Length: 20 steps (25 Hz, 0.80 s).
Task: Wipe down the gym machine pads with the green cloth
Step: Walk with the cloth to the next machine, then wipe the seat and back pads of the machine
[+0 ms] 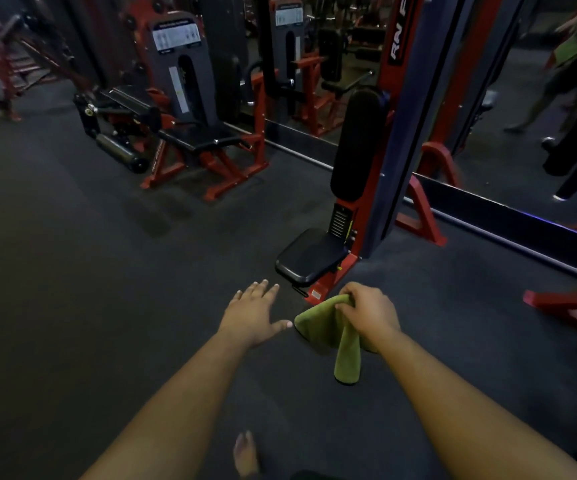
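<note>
A person in a dim gym reaches both bare arms forward over the dark rubber floor (107,271). The right hand (366,310) grips a green cloth (328,334), fingers (347,304) curled over its bunched top, while the rest of the cloth hangs down below the hand in two loose folds. The left hand (254,315) holds nothing, its fingers straight and spread wide, the thumb pointing toward the cloth and stopping just short of it. Just beyond the hands stands a red-framed machine with a black seat pad (309,256) set low and a tall black back pad (358,147) upright above it against the post (404,109). Neither hand touches either pad. Farther back on the left sits a second red machine (190,133) with a black seat and a roller pad. A mirror (522,116) along the right wall reflects a figure with a green cloth. A bare foot (245,453) shows at the bottom edge.
</note>
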Motion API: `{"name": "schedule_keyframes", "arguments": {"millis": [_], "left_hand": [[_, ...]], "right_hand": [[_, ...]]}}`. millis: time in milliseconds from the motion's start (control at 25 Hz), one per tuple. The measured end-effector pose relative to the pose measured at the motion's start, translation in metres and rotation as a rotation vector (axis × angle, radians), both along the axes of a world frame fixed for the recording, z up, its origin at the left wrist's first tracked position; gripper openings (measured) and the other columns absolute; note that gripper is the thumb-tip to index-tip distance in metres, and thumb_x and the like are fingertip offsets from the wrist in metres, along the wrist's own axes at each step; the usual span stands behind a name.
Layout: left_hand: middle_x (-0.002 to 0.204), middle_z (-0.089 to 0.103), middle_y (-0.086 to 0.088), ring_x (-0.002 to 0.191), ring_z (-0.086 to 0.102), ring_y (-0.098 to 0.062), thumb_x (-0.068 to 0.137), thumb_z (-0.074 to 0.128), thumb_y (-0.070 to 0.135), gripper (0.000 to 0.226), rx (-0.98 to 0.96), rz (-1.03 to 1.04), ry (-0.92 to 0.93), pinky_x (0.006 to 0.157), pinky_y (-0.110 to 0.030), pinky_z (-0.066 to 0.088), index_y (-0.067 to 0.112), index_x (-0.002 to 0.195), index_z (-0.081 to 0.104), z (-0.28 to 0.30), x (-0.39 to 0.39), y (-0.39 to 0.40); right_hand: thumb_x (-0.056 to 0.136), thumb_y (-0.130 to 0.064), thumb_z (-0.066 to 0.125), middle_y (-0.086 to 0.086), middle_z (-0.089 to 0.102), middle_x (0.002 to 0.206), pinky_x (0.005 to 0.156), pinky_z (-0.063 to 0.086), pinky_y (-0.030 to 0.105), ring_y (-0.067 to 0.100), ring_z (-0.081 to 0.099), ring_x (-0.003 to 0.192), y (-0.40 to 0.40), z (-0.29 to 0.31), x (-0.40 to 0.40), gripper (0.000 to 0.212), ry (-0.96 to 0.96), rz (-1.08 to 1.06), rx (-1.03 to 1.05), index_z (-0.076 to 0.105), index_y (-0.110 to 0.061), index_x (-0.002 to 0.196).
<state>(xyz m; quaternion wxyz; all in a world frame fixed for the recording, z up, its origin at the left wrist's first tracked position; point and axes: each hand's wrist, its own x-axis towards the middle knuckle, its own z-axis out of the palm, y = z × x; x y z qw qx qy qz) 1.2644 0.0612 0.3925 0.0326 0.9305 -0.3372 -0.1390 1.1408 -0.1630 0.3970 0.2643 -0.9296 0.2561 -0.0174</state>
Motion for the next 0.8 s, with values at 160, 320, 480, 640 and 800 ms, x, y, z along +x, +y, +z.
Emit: {"name": "schedule_keyframes", "arguments": {"millis": [160, 320, 480, 640, 800], "left_hand": [[0.17, 0.01, -0.001, 0.157, 0.009, -0.021, 0.089, 0.049, 0.075, 0.095, 0.013, -0.063, 0.057, 0.126, -0.046, 0.014, 0.026, 0.162, 0.012, -0.034, 0.107, -0.033], [0.17, 0.012, -0.001, 0.156, 0.01, -0.021, 0.091, 0.049, 0.072, 0.093, 0.047, -0.163, 0.125, 0.126, -0.044, 0.015, 0.025, 0.162, 0.013, -0.071, 0.207, -0.063], [0.168, 0.018, -0.003, 0.156, 0.015, -0.022, 0.089, 0.059, 0.067, 0.095, 0.028, -0.312, 0.186, 0.126, -0.045, 0.017, 0.024, 0.161, 0.015, -0.095, 0.288, -0.106], [0.163, 0.031, -0.005, 0.152, 0.026, -0.027, 0.081, 0.076, 0.056, 0.094, -0.008, -0.396, 0.44, 0.121, -0.044, 0.026, 0.022, 0.158, 0.032, -0.117, 0.342, -0.17], [0.097, 0.075, -0.006, 0.092, 0.07, -0.016, 0.084, 0.082, 0.032, 0.026, -0.284, -0.111, 0.824, 0.084, -0.04, 0.057, 0.014, 0.1, 0.073, -0.14, 0.381, -0.214]], "right_hand": [[0.092, -0.035, 0.069, -0.015, 0.061, 0.09, 0.067, 0.053, 0.029, 0.009, 0.061, 0.083, -0.022, -0.031, 0.088, 0.008, -0.023, -0.131, 0.141, 0.064, -0.034, 0.099], [0.09, -0.034, 0.072, -0.013, 0.062, 0.09, 0.07, 0.054, 0.035, 0.013, 0.062, 0.085, -0.033, -0.069, 0.161, 0.01, 0.039, -0.259, 0.194, 0.064, -0.036, 0.095], [0.087, -0.024, 0.077, -0.018, 0.062, 0.093, 0.078, 0.05, 0.028, 0.007, 0.061, 0.089, -0.053, -0.085, 0.219, 0.018, -0.036, -0.19, 0.285, 0.069, -0.033, 0.099], [0.087, -0.005, 0.076, -0.007, 0.071, 0.095, 0.078, 0.052, 0.018, 0.002, 0.066, 0.086, -0.093, -0.075, 0.263, 0.019, -0.262, -0.241, 0.634, 0.071, -0.02, 0.098], [0.09, -0.001, 0.071, -0.001, 0.069, 0.094, 0.08, 0.055, 0.024, 0.011, 0.067, 0.09, -0.143, -0.087, 0.298, 0.019, -0.378, -0.462, 0.758, 0.067, -0.018, 0.096]]}}
